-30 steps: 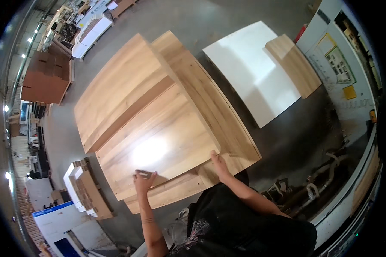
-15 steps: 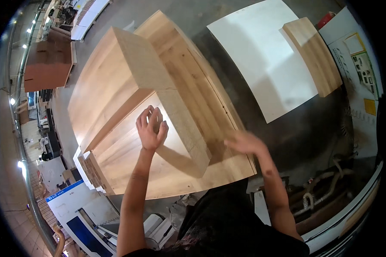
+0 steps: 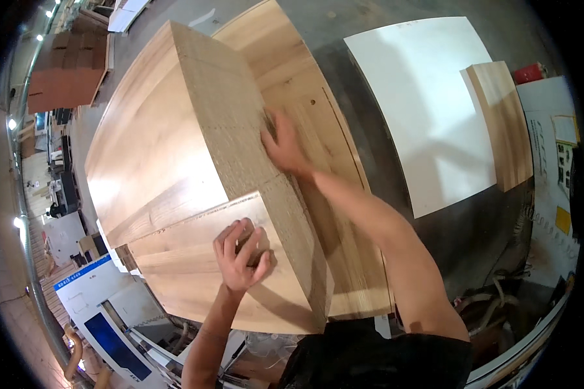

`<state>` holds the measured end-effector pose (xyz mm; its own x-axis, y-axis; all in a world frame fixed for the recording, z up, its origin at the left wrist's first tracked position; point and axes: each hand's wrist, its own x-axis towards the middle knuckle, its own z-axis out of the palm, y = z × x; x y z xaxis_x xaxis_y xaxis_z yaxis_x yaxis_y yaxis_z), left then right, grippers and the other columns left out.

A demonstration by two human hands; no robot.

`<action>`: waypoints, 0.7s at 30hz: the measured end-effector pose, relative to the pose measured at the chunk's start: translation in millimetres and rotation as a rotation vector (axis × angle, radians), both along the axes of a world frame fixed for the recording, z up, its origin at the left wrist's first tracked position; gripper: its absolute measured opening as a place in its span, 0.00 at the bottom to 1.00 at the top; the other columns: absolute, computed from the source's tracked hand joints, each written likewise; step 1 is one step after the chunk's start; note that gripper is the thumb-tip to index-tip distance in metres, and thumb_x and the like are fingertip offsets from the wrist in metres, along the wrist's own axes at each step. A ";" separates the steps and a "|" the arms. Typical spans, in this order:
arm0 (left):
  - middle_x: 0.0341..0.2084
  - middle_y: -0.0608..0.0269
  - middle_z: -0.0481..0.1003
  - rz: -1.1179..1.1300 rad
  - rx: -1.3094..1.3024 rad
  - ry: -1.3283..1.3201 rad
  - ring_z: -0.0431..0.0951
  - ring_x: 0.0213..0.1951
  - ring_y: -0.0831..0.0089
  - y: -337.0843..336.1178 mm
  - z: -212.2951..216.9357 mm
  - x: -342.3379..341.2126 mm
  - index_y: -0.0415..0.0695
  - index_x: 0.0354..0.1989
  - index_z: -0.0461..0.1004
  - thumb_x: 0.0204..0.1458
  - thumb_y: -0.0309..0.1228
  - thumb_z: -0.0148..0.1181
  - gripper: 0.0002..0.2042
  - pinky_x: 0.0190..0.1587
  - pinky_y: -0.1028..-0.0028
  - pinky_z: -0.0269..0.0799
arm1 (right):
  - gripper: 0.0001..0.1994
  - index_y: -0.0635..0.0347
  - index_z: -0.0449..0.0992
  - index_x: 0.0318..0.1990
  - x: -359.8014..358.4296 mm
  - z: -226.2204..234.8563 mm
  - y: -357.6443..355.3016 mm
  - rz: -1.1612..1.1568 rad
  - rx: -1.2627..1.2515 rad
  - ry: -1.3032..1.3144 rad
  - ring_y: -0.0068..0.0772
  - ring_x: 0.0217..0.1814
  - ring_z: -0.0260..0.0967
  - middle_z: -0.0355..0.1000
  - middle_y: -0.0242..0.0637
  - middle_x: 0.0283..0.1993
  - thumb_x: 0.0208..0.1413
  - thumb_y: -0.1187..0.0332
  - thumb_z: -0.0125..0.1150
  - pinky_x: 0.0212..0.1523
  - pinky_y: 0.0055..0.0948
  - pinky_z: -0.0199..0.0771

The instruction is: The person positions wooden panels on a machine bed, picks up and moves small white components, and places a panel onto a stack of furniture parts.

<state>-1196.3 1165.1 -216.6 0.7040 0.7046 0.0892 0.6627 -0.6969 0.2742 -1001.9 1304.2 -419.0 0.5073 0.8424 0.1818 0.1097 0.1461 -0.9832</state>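
Note:
My left hand (image 3: 242, 256) is over the top wood-grain panel of the near stack (image 3: 182, 272), close to its right corner. Its fingers are apart and loosely bent, with nothing in them; whether they touch the panel I cannot tell. My right hand (image 3: 284, 144) reaches across to the raw, light-brown edges of the far stack (image 3: 220, 97). Its thumb stands apart from the fingers, and the fingertips meet the stack's right side, partly hidden. Both stacks butt together in a line. They stand on a wider wood-grain panel (image 3: 353, 259), which sticks out to the right below my right forearm.
On the right lies a large white sheet (image 3: 428, 123) with a short block of wood-grain boards (image 3: 503, 123) on its right edge. A white machine cabinet (image 3: 551, 168) stands beyond. Hoses (image 3: 493, 301) run at lower right. Reddish-brown panels (image 3: 68, 74) are stacked far left.
My right hand has moved left and away from me, from above the lower panel to the far stack's side. My left hand stays over the near stack. The view has shifted.

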 end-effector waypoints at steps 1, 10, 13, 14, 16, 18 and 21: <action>0.57 0.45 0.70 -0.008 0.002 -0.025 0.69 0.56 0.46 1.1 -0.5 -1.0 0.42 0.53 0.77 0.45 0.35 0.65 0.24 0.57 0.52 0.66 | 0.25 0.64 0.66 0.63 5.8 -8.8 23.3 0.006 -0.017 0.122 0.51 0.66 0.65 0.69 0.53 0.62 0.61 0.62 0.58 0.67 0.41 0.63; 0.50 0.50 0.72 0.061 -0.028 -0.087 0.70 0.53 0.49 8.0 -8.1 -13.5 0.42 0.47 0.79 0.42 0.36 0.68 0.21 0.53 0.54 0.72 | 0.26 0.63 0.76 0.58 89.7 -2.8 265.4 0.362 -0.074 0.259 0.38 0.58 0.72 0.77 0.44 0.54 0.68 0.49 0.48 0.63 0.32 0.66; 0.50 0.50 0.73 0.071 -0.035 -0.065 0.70 0.52 0.50 8.6 -9.0 -16.3 0.42 0.46 0.79 0.42 0.37 0.70 0.21 0.54 0.55 0.72 | 0.29 0.68 0.77 0.53 81.7 -0.4 275.5 0.399 -0.149 0.138 0.42 0.55 0.74 0.78 0.48 0.49 0.65 0.47 0.49 0.58 0.37 0.68; 0.50 0.50 0.73 0.076 -0.038 -0.064 0.70 0.52 0.50 8.7 -9.1 -16.7 0.42 0.46 0.79 0.42 0.37 0.70 0.21 0.54 0.55 0.71 | 0.30 0.70 0.78 0.51 79.1 -1.3 275.3 0.346 -0.221 0.097 0.44 0.53 0.75 0.79 0.50 0.46 0.64 0.46 0.49 0.57 0.39 0.69; 0.50 0.50 0.73 0.082 -0.043 -0.062 0.71 0.52 0.50 9.1 -9.5 -16.7 0.42 0.46 0.79 0.43 0.37 0.69 0.21 0.54 0.55 0.71 | 0.34 0.69 0.70 0.59 73.4 -3.2 274.6 0.337 -0.227 0.097 0.51 0.64 0.64 0.70 0.54 0.58 0.64 0.43 0.43 0.65 0.43 0.61; 0.50 0.50 0.73 0.086 -0.044 -0.077 0.71 0.52 0.50 9.4 -10.3 -16.1 0.42 0.46 0.78 0.43 0.38 0.69 0.21 0.54 0.56 0.71 | 0.39 0.63 0.60 0.71 72.2 -5.5 273.6 0.325 -0.351 0.180 0.61 0.78 0.46 0.53 0.56 0.75 0.67 0.38 0.32 0.76 0.50 0.46; 0.50 0.54 0.74 0.118 -0.041 -0.087 0.71 0.51 0.53 8.1 -12.9 -15.4 0.43 0.46 0.79 0.43 0.38 0.69 0.21 0.54 0.58 0.71 | 0.37 0.65 0.62 0.69 72.2 -6.7 271.0 0.333 -0.325 -0.004 0.55 0.76 0.52 0.57 0.59 0.73 0.69 0.42 0.28 0.74 0.49 0.52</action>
<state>-1211.7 1173.2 -229.6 0.6070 0.7863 0.1157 0.7120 -0.6026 0.3605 -929.7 1575.1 -425.7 0.1992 0.9730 -0.1169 0.1132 -0.1414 -0.9835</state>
